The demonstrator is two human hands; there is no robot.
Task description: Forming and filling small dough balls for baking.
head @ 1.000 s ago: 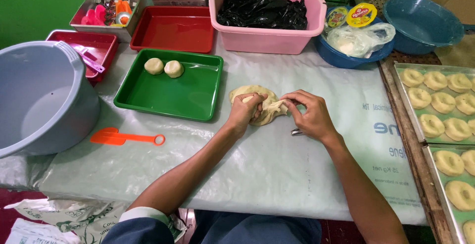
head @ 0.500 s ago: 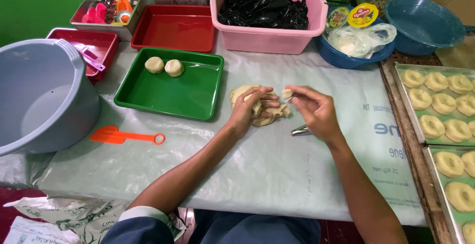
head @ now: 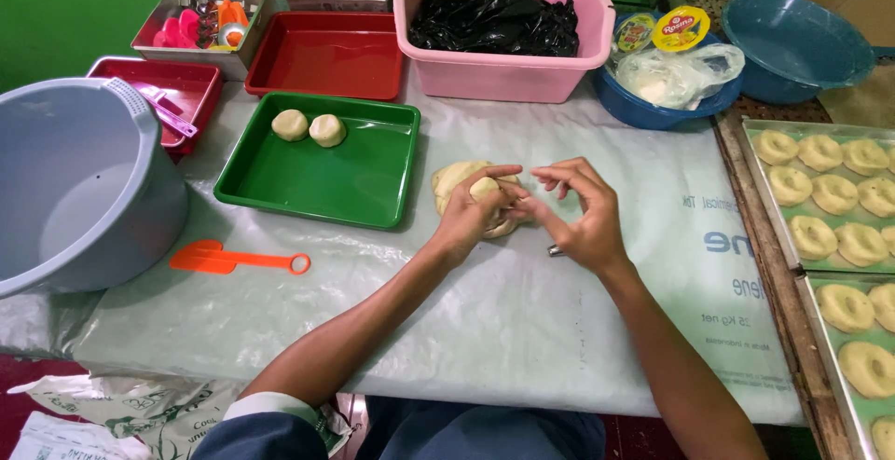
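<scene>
A pale plastic sheet [head: 522,329] covers the table, and the biggest thing on it is the grey bucket [head: 75,180] at the far left, tipped so its mouth faces the camera. At the back stands a pink tub [head: 503,64] filled with crumpled black plastic [head: 494,17], with a blue basin [head: 792,36] off to the right and a darker blue bowl [head: 653,110] holding a clear bag and two round lids between them. Metal trays [head: 820,199] along the right edge carry rows of ring-shaped dough pieces. A green tray [head: 326,180] sits left of centre with two round dough balls [head: 309,128] side by side in its far corner; behind it lie a red tray [head: 326,54] and a smaller red tray [head: 158,96], and a metal box [head: 200,17] of bright small tools. An orange scraper [head: 233,260] lies flat on the sheet near the bucket. Just right of the green tray, a flattened lump of dough [head: 457,180] rests on the sheet. The left hand [head: 475,218] curls narrowly over it, pinching a small piece of dough [head: 485,187] between thumb and fingers. The right hand [head: 583,213] meets it from the right, fingers loosely spread, its thumb and forefinger touching the left fingertips; whether it grips any dough cannot be told
</scene>
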